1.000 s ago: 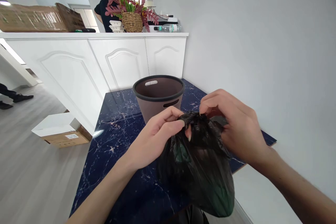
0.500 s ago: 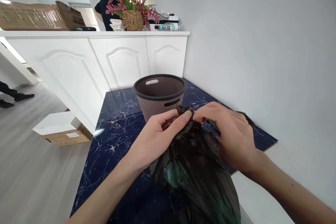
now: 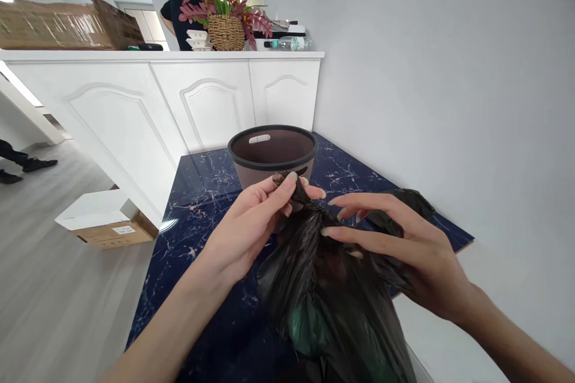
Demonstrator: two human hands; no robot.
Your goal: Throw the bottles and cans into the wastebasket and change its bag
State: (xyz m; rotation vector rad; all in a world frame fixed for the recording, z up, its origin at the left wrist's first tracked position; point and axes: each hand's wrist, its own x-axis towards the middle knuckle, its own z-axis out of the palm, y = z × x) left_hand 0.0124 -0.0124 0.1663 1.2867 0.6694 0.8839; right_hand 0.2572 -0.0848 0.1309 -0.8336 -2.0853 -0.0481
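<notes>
A black plastic garbage bag [image 3: 341, 299] with something green showing through it fills the lower middle of the view. My left hand [image 3: 251, 221] pinches the bag's twisted top between thumb and fingers. Just right of the gathered neck, my right hand [image 3: 404, 245] has its fingers stretched and apart, the thumb tip touching the plastic. Its lower fingers are partly hidden. Behind the hands stands a brown trash can [image 3: 274, 152] with a black rim and handle slots, upright on the dark blue marbled tabletop [image 3: 179, 233].
Another piece of black plastic [image 3: 411, 200] lies by the wall at right. A white cabinet [image 3: 211, 102] borders the table's far end, bearing a flower basket [image 3: 227, 33], a bottle [image 3: 291, 43] and a large carton [image 3: 58, 24]. A box [image 3: 108, 221] sits on the floor. A person [image 3: 177, 18] is behind the counter.
My left hand has drawn the bag's top slightly left and up, into a twisted end. My right hand has moved a little right and down, and its fingers have spread from their pinch.
</notes>
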